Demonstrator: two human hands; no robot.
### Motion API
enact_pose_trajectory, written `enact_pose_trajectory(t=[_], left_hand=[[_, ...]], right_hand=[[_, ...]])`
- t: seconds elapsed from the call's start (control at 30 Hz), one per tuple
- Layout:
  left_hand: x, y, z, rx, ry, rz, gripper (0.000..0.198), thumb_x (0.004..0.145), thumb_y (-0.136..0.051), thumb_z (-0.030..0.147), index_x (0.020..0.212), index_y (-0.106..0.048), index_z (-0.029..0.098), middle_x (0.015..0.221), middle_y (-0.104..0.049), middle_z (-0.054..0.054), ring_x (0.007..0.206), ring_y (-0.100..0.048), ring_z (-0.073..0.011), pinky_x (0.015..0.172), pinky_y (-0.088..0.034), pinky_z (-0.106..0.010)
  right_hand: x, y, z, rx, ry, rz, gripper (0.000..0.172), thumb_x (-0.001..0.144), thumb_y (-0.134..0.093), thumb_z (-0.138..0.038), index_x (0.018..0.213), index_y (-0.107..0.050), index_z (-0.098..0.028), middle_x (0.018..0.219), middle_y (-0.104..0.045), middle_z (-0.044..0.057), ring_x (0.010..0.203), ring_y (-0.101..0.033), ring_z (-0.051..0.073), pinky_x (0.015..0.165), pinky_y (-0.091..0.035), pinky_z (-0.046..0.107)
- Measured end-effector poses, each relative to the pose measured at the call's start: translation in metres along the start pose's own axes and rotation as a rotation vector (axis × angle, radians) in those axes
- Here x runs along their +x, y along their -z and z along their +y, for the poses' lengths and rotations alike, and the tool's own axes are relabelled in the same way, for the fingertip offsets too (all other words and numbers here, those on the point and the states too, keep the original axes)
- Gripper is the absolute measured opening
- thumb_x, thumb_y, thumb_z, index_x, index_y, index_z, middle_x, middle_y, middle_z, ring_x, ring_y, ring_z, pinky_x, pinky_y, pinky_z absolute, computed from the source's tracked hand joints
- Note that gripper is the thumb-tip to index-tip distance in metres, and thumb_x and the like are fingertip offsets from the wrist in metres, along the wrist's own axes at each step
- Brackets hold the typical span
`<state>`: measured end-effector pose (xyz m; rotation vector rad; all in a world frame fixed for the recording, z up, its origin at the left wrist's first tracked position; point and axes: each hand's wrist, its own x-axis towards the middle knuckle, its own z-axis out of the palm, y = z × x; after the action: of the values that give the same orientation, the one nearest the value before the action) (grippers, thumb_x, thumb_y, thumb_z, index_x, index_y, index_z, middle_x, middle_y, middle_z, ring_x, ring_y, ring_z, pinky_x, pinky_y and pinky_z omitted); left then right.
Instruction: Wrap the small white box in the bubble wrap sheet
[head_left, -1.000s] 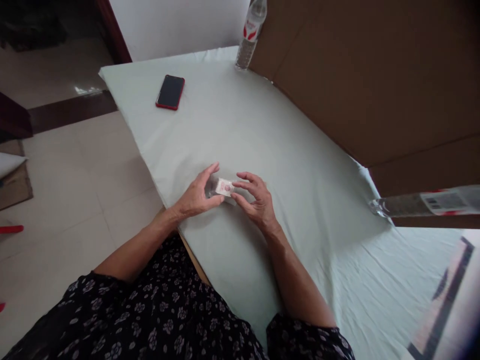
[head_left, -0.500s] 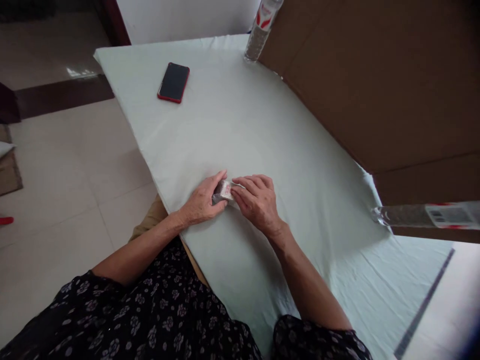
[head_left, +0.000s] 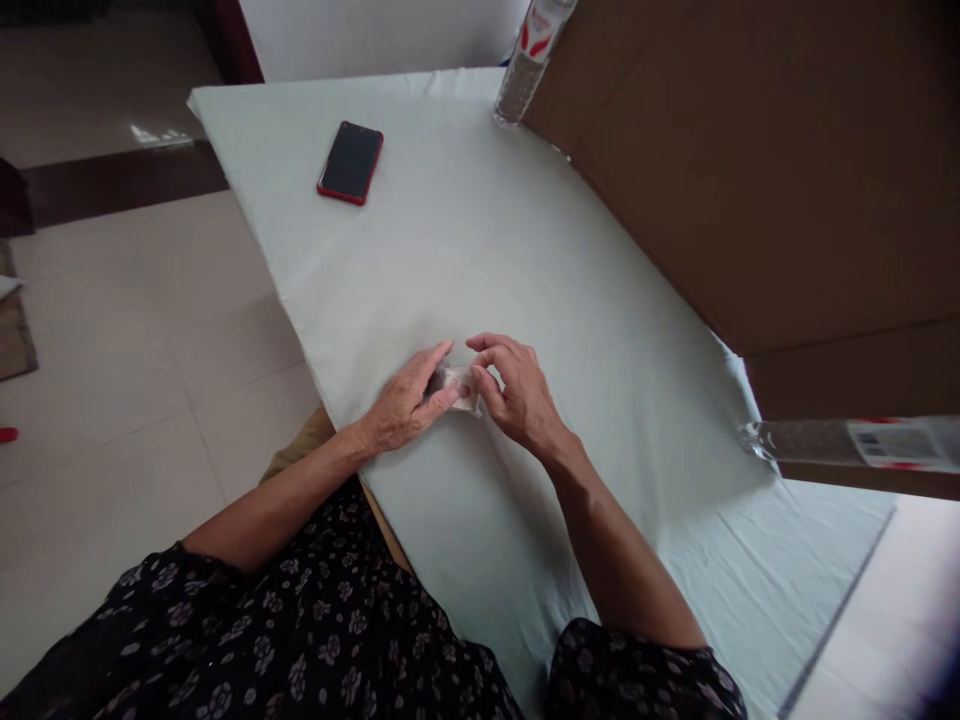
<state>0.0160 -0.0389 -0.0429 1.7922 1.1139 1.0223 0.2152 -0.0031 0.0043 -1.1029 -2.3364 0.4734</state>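
A small whitish packet (head_left: pixel 466 390) in clear plastic, with faint reddish marks, lies low over the table between my hands. My left hand (head_left: pixel 409 400) is closed around its left side, the thumb lying across the near face. A darker part of the packet shows inside that palm. My right hand (head_left: pixel 517 390) hovers at the packet's right edge, its fingers bent and apart. The thumb and index tips are close to the upper right corner; whether they touch it I cannot tell. What exactly the packet contains is too small to make out.
A phone (head_left: pixel 351 162) in a red case lies at the far left of the cloth-covered table (head_left: pixel 450 250). Large cardboard (head_left: pixel 750 180) stands along the right. One plastic bottle (head_left: pixel 529 65) leans at its far end, another bottle (head_left: pixel 862 442) lies sideways at its near end.
My right fingers have loosened and lifted from the packet, with more of its face and right edge now showing. My left hand keeps its hold, with the thumb now farther over the packet.
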Motion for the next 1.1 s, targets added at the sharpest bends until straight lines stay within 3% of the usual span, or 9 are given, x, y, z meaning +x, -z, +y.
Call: enact_pose_trajectory(t=[0.13, 0.27, 0.4, 0.53, 0.67, 0.83, 0.97, 1.1], left_hand=[[0.002, -0.001, 0.003, 0.009, 0.033, -0.007, 0.070, 0.093, -0.062, 0.038, 0.155, -0.036, 0.020, 0.139, -0.058, -0.017, 0.122, -0.059, -0.0289, 0.102, -0.051, -0.046], [0.005, 0.000, 0.009, -0.057, 0.034, -0.097, 0.082, 0.085, -0.063, 0.023, 0.159, -0.027, 0.021, 0.140, -0.054, -0.016, 0.115, -0.059, -0.0276, 0.089, -0.055, -0.040], [0.004, 0.002, 0.012, -0.099, -0.047, -0.181, 0.094, 0.076, -0.059, 0.011, 0.161, -0.022, 0.027, 0.147, -0.048, -0.013, 0.127, -0.052, -0.0290, 0.106, -0.047, -0.045], [-0.003, 0.000, 0.009, -0.249, -0.016, -0.221, 0.099, 0.073, -0.065, 0.018, 0.161, -0.021, 0.027, 0.154, -0.042, -0.012, 0.136, -0.046, -0.0324, 0.118, -0.033, -0.049], [-0.006, -0.002, 0.008, -0.513, 0.077, -0.180, 0.079, 0.078, -0.071, 0.031, 0.150, -0.039, 0.026, 0.139, -0.055, -0.011, 0.125, -0.054, -0.0282, 0.108, -0.042, -0.042], [0.004, -0.002, 0.015, -0.643, 0.234, -0.098, 0.038, 0.081, -0.072, 0.040, 0.112, -0.065, 0.019, 0.098, -0.064, -0.004, 0.089, -0.059, -0.0174, 0.080, -0.046, -0.029], [0.011, -0.004, 0.018, -0.709, 0.391, -0.038, 0.041, 0.080, -0.074, 0.041, 0.112, -0.071, 0.016, 0.094, -0.067, -0.004, 0.085, -0.060, -0.0164, 0.080, -0.047, -0.029], [0.013, -0.007, 0.016, -0.831, 0.438, 0.030, 0.052, 0.074, -0.080, 0.038, 0.120, -0.071, 0.016, 0.103, -0.072, -0.007, 0.096, -0.065, -0.0195, 0.087, -0.048, -0.031]], right_hand=[[0.001, 0.005, -0.008, 0.056, -0.026, -0.003, 0.014, 0.102, -0.043, -0.028, 0.092, -0.051, -0.025, 0.124, -0.068, 0.012, 0.117, -0.062, 0.025, 0.099, -0.046, 0.045], [-0.003, 0.015, -0.017, 0.148, -0.061, 0.008, 0.017, 0.104, -0.042, -0.032, 0.091, -0.051, -0.025, 0.121, -0.068, 0.011, 0.116, -0.062, 0.024, 0.100, -0.046, 0.045], [0.001, 0.028, -0.017, 0.239, -0.099, 0.108, 0.022, 0.105, -0.043, -0.038, 0.090, -0.052, -0.024, 0.119, -0.067, 0.010, 0.111, -0.063, 0.022, 0.097, -0.047, 0.043], [0.013, 0.029, 0.001, 0.295, -0.158, 0.192, 0.029, 0.103, -0.045, -0.045, 0.086, -0.054, -0.023, 0.113, -0.068, 0.010, 0.105, -0.064, 0.021, 0.094, -0.049, 0.039], [0.030, 0.018, 0.027, 0.322, -0.238, 0.262, 0.034, 0.101, -0.047, -0.051, 0.083, -0.055, -0.023, 0.108, -0.069, 0.008, 0.100, -0.064, 0.021, 0.094, -0.048, 0.039], [0.052, 0.005, 0.051, 0.303, -0.304, 0.302, 0.028, 0.098, -0.049, -0.044, 0.084, -0.061, -0.022, 0.103, -0.071, 0.007, 0.093, -0.063, 0.019, 0.090, -0.048, 0.037], [0.041, 0.012, 0.049, 0.307, -0.401, 0.429, 0.022, 0.094, -0.052, -0.037, 0.084, -0.064, -0.022, 0.091, -0.071, 0.003, 0.086, -0.064, 0.018, 0.086, -0.049, 0.035], [-0.002, 0.015, 0.018, 0.296, -0.537, 0.621, 0.021, 0.094, -0.052, -0.039, 0.093, -0.064, -0.022, 0.082, -0.068, 0.000, 0.071, -0.061, 0.015, 0.071, -0.049, 0.031]])
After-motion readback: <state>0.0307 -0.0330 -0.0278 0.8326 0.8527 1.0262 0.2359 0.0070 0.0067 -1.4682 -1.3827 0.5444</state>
